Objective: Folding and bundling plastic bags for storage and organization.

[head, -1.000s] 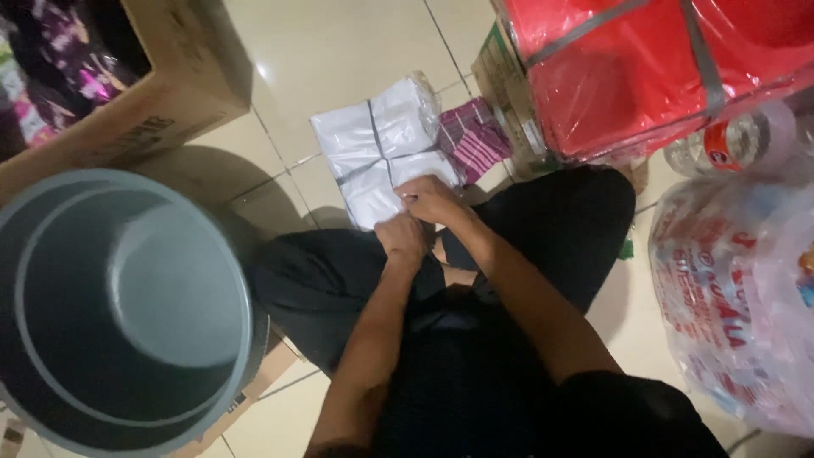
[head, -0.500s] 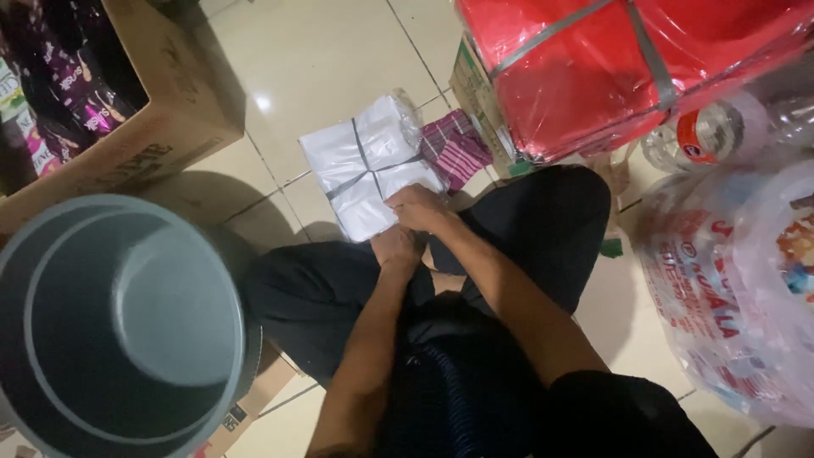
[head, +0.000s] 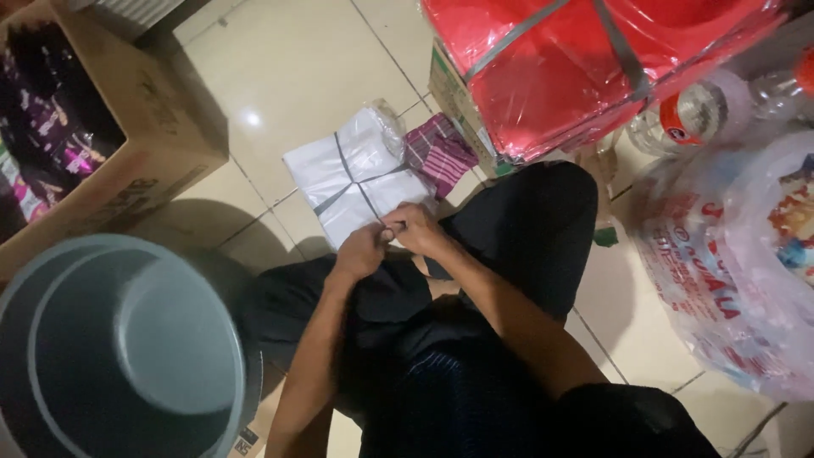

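grey bucket (head: 127, 356) cut off left

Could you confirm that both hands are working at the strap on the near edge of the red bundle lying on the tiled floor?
Not quite: the bundle under the hands is white, not red. In the head view, the left hand and right hand meet at the grey strap on its near edge, on the tiled floor.

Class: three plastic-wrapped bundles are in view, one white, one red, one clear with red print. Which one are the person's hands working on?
The white bundle on the floor tiles, crossed by grey straps. Both the left hand and right hand meet at its near edge; the others lie untouched to the right.
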